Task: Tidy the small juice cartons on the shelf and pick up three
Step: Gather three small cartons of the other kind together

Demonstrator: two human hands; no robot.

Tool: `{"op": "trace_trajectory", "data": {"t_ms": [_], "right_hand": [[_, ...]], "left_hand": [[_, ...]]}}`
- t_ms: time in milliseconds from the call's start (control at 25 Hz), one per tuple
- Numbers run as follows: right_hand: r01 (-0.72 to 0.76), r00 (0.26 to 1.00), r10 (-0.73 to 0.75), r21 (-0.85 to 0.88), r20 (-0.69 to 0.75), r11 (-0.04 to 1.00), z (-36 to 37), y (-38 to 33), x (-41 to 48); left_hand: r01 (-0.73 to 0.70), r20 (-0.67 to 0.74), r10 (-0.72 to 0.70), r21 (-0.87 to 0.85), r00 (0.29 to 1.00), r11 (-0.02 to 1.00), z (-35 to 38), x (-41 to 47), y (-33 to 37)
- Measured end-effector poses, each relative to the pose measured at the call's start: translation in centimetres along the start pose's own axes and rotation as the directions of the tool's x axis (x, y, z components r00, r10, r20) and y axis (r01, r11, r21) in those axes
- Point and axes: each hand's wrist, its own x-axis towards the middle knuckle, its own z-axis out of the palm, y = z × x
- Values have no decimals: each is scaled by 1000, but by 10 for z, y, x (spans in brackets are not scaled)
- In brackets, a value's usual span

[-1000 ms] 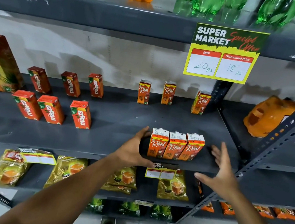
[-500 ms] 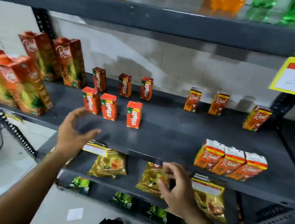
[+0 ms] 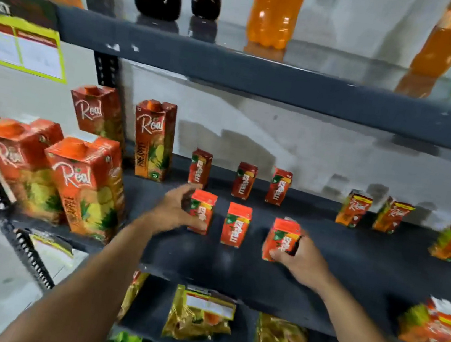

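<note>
Three small red Maaza cartons stand in a front row on the dark shelf [image 3: 350,263]. My left hand [image 3: 175,213] wraps the left carton [image 3: 202,211] from its left side. The middle carton [image 3: 236,224] stands free between my hands. My right hand [image 3: 300,258] grips the right carton [image 3: 281,241] from the right and below. Behind them stands a back row of three more Maaza cartons [image 3: 244,180]. Small orange Real cartons [image 3: 353,208] stand further right at the back.
Tall Real pineapple cartons [image 3: 86,183] crowd the shelf's left end. Soft-drink bottles [image 3: 273,9] line the shelf above. Snack packets [image 3: 198,316] lie on the shelf below. A slotted upright post [image 3: 9,216] runs down the left. A price sign [image 3: 18,46] hangs upper left.
The view has swung left from the Real cartons to the Maaza cartons. Both hands rose from below the shelf edge and closed on the outer cartons of the front row.
</note>
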Motion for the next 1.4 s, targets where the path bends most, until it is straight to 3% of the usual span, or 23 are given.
{"op": "trace_trajectory", "data": {"t_ms": [80,280,440,720,920,1400], "right_hand": [[-33,999,33,-26,-5,999,17,-7,10],[-35,997,31,44,73,998,45,-28,14],[-58,997,55,64,48,996,56,-34,9],[-117,992,116,17,56,993,81,-33,-30],[-114,987,120,-57,110,992,78,-39,-46],[-183,979,188,-71,80,981,79,-49,-53]], "left_hand": [[0,107,-10,98,994,995,-2,10,-5],[48,238,-64,73,969,996,13,18,-8],[118,239,-130,62,962,991,21,13,-9],[71,310,-58,-31,949,997,15,-39,-15],[89,255,-101,60,962,994,20,-61,-19],[73,354,-106,104,929,992,12,-56,-17]]}}
